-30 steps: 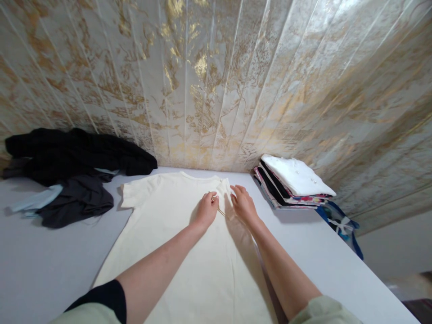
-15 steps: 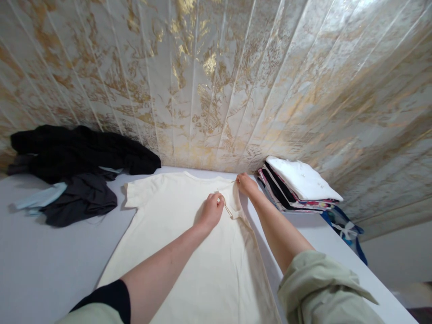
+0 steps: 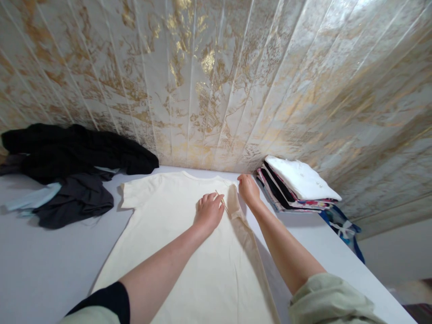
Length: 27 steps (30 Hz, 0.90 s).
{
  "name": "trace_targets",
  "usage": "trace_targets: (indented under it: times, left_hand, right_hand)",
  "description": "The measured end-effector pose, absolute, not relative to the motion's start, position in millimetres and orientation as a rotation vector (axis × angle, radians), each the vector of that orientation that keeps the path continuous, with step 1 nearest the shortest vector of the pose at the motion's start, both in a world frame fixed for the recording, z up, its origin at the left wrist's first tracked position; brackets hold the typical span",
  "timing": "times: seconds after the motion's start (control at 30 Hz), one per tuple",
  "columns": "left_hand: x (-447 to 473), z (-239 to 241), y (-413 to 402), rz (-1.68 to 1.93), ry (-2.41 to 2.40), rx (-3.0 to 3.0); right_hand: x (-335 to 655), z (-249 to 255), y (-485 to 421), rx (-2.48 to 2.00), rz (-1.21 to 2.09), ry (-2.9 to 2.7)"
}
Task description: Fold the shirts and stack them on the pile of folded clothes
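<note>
A cream short-sleeved T-shirt (image 3: 175, 234) lies spread on the white table, neckline toward the wall. Its right side is turned inward along a narrow strip, and the sleeve (image 3: 232, 202) on that side lies folded over the body. My left hand (image 3: 209, 210) rests on the shirt front, fingers apart and lying against the cloth, with the thumb side touching the folded sleeve's hem. At the right shoulder edge, my right hand (image 3: 249, 191) is closed with its fingertips against the cloth; they are partly hidden. The left sleeve (image 3: 138, 191) lies stretched outward.
A crumpled black garment (image 3: 81, 150) and dark grey cloth (image 3: 74, 198) lie at the far left, beside a pale blue piece (image 3: 33, 198). A stack of folded clothes (image 3: 300, 182) stands at the back right. Behind it is a blue item (image 3: 344, 229). A patterned curtain (image 3: 202, 90) borders the table (image 3: 50, 270).
My left hand's fingers have loosened from a pinch and spread on the shirt. The folded sleeve and shoulder edge lie further inward. My right hand has shifted slightly.
</note>
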<state>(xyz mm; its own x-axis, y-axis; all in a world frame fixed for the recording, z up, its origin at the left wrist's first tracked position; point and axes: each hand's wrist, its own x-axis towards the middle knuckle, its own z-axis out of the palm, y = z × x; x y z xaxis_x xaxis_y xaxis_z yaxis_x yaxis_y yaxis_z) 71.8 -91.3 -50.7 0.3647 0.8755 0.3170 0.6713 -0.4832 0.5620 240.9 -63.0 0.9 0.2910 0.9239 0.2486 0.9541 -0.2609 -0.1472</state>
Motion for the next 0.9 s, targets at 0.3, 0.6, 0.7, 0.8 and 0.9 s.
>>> trace_targets:
  times: [0.3, 0.6, 0.7, 0.8, 0.9]
  left_hand:
    - [71.5, -49.7, -92.2, 0.748, 1.255, 2.386]
    - [72.7, -48.5, -91.0, 0.735, 1.214, 2.387]
    - [74.1, -48.3, -92.7, 0.803, 1.286, 2.372]
    - [73.9, -46.2, -96.2, 0.856, 1.389, 2.374]
    - [72.6, -45.5, -98.3, 0.830, 1.404, 2.409]
  right_hand:
    - [217.9, -55.3, -97.9, -2.222, -0.073, -1.830]
    - [219.5, -51.6, -98.7, -2.226, -0.047, -1.790]
    - [217.8, -52.0, -100.2, -2.234, -0.061, -1.769]
    - [217.4, -53.3, -100.6, -2.241, -0.088, -1.732]
    - [219.5, -54.7, -99.7, -2.238, -0.097, -1.711]
